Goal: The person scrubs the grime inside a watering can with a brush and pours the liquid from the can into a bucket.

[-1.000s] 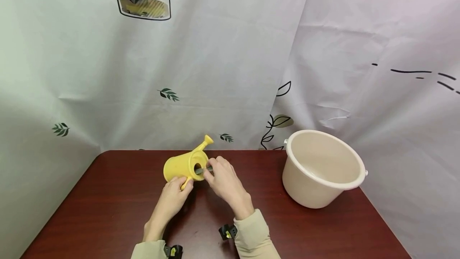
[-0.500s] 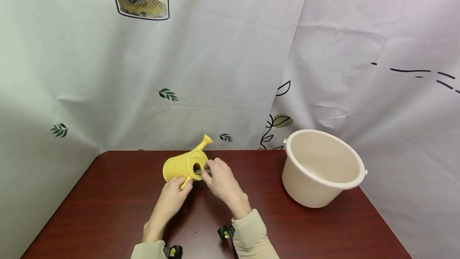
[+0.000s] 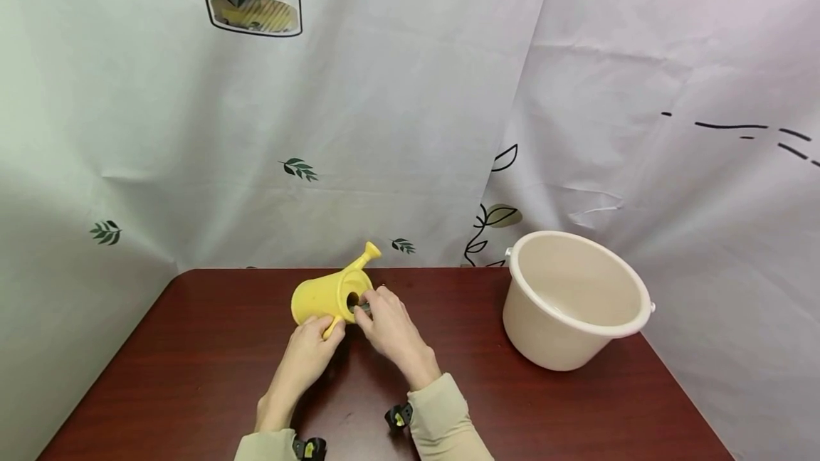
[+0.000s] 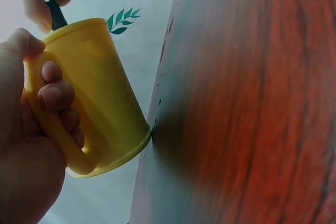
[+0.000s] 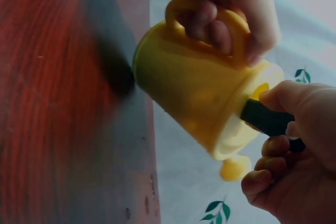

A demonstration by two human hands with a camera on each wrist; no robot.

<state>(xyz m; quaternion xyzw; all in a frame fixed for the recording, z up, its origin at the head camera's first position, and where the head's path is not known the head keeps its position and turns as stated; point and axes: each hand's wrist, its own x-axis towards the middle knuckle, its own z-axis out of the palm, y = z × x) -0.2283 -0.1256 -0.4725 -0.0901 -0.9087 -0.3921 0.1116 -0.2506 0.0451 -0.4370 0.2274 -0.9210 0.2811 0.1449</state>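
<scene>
A small yellow watering can (image 3: 332, 292) lies tilted on the dark red table (image 3: 192, 361), spout pointing up and back. My left hand (image 3: 310, 347) grips its handle (image 4: 50, 124), fingers curled through the loop. My right hand (image 3: 387, 326) pinches a dark, thin tool (image 5: 268, 120) whose end goes into the can's top opening (image 3: 352, 299). In the left wrist view the tool (image 4: 54, 11) pokes out above the can's rim. What the tool's tip does inside the yellow watering can (image 5: 194, 87) is hidden.
A large cream bucket (image 3: 573, 301) stands on the right side of the table, its inside bare as far as I see. A leaf-printed white curtain (image 3: 320, 126) hangs right behind the table's back edge. The table's left and front parts hold nothing.
My right hand has shifted a little left, toward the can, pushing the dark tool deeper into the opening. The left hand and the can have barely moved.
</scene>
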